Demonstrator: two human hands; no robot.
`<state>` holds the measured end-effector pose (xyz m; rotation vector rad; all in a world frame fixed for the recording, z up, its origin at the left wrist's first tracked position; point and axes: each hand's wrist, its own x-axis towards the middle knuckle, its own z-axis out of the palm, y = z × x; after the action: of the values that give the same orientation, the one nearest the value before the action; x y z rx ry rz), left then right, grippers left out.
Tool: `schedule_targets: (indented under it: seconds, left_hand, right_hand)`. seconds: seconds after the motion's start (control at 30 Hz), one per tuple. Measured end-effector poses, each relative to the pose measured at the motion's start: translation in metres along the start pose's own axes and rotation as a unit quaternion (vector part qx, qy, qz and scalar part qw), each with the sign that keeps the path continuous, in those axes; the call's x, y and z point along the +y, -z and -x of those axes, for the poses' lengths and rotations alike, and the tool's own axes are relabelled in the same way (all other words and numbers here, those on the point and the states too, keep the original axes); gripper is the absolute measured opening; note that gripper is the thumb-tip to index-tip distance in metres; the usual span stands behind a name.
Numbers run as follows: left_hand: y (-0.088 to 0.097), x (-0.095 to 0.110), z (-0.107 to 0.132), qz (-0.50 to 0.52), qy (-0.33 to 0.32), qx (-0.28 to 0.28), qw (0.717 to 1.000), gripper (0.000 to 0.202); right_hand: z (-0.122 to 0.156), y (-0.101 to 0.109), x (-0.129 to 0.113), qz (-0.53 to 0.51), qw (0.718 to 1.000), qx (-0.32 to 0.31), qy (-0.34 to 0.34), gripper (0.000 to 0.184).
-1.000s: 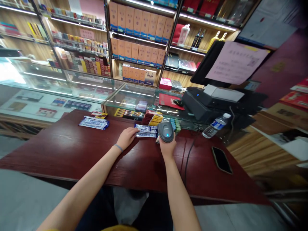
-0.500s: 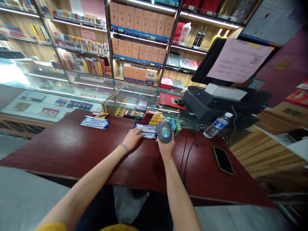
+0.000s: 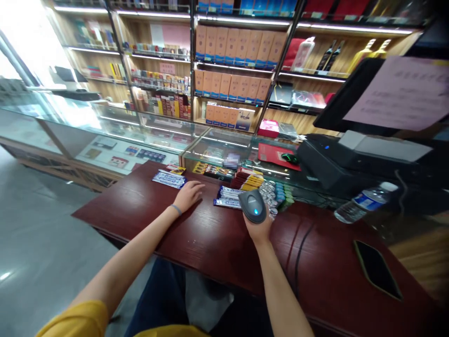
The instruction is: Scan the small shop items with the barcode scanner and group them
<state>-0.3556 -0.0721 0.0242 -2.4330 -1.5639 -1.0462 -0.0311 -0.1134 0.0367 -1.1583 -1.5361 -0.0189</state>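
Observation:
My right hand (image 3: 260,228) is closed round the handle of a dark grey barcode scanner (image 3: 253,205), its blue light showing on top. My left hand (image 3: 189,195) hovers low over or rests on the desk with fingers stretched out and nothing visible in them. It is just right of a small pile of blue-and-white wrapped packets (image 3: 169,178). More blue-and-white packets (image 3: 227,196) lie in a stack between my hands, partly covered by the scanner. Behind that stack stand red-and-yellow packets (image 3: 247,179), silver-wrapped pieces (image 3: 269,189) and blue and green ones (image 3: 282,194).
A water bottle (image 3: 366,202) and a phone (image 3: 377,270) are on the right of the dark red desk (image 3: 196,238). A black cable runs across it. Behind are a glass display counter (image 3: 210,140), a monitor (image 3: 336,100) and a dark machine (image 3: 315,152).
My left hand has left the middle stack and moved left beside the other packets. The scanner stays in my right hand near the middle stack. The view has swung left.

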Motion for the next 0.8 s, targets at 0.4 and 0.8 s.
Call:
schedule_targets:
  seconds: [0.4, 0.8]
  left_hand:
    - [0.062, -0.128, 0.053, -0.111, 0.164, 0.020, 0.980, 0.039]
    - [0.055, -0.127, 0.049, -0.118, 0.188, -0.025, 0.975, 0.037]
  right_hand:
    - [0.012, -0.013, -0.034, -0.011, 0.984, -0.096, 0.150, 0.036]
    - [0.011, -0.015, -0.033, 0.005, 0.985, -0.106, 0.134, 0.035]
